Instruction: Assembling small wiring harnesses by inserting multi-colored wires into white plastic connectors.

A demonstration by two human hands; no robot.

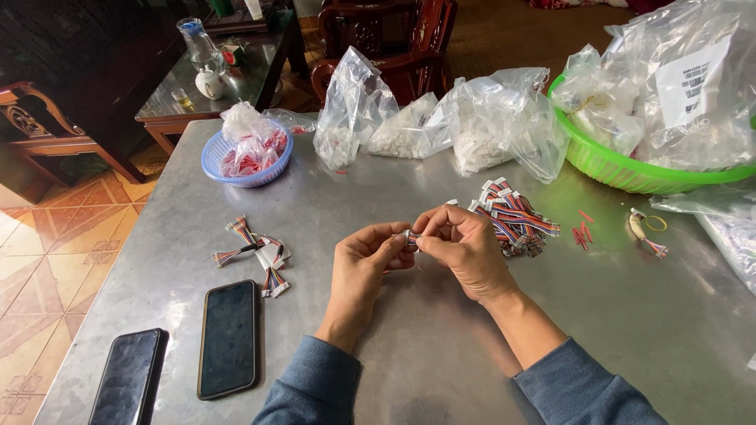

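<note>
My left hand (364, 260) and my right hand (465, 248) meet over the middle of the grey metal table (394, 346). Both pinch a small multicoloured wire harness with a white connector (411, 237) between their fingertips. Just right of my right hand lies a pile of the same striped wire harnesses (516, 216). A small bundle of finished harnesses (256, 252) lies to the left of my left hand.
Two dark phones (228, 338) (127, 378) lie at the front left. A blue basket of bagged red parts (248, 153) stands at the back left, clear bags of white connectors (472, 130) at the back, a green basin of bags (630, 169) at the right. Red bits (583, 232) and a rubber band (655, 223) lie nearby.
</note>
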